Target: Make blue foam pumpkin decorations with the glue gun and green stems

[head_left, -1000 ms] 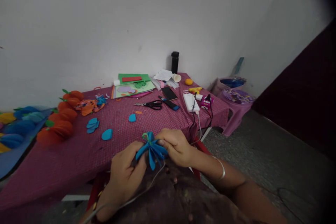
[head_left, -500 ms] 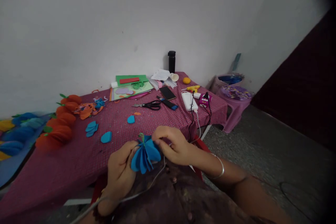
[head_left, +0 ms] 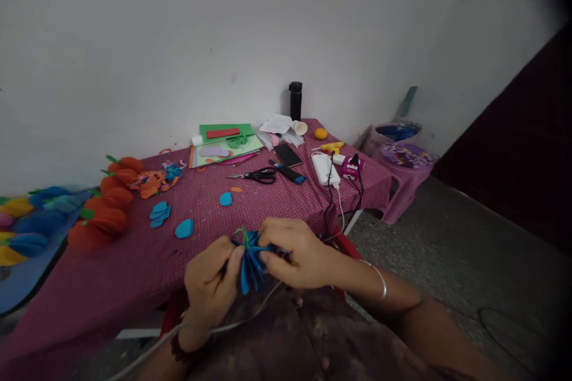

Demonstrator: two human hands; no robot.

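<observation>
Both my hands grip a blue folded-paper fruit (head_left: 251, 259) with a small green stem, just off the near edge of the red checked tablecloth (head_left: 134, 262). My left hand (head_left: 210, 286) closes on its left side. My right hand (head_left: 297, 253) pinches its right side with thumb and fingers, and a thin bangle is on that wrist. Loose blue paper petals (head_left: 183, 228) lie on the cloth beyond my hands.
Orange paper fruits (head_left: 98, 227) line the table's left side. Black scissors (head_left: 257, 176), a phone (head_left: 288, 155), a white power bank (head_left: 325, 169) with cables, coloured paper sheets (head_left: 226, 146) and a black bottle (head_left: 295, 101) sit farther back. A purple stool (head_left: 404, 169) stands right of the table.
The paper fruit's leaves have been pressed together between my hands. My right hand has closed in more tightly against it. The view has shifted slightly.
</observation>
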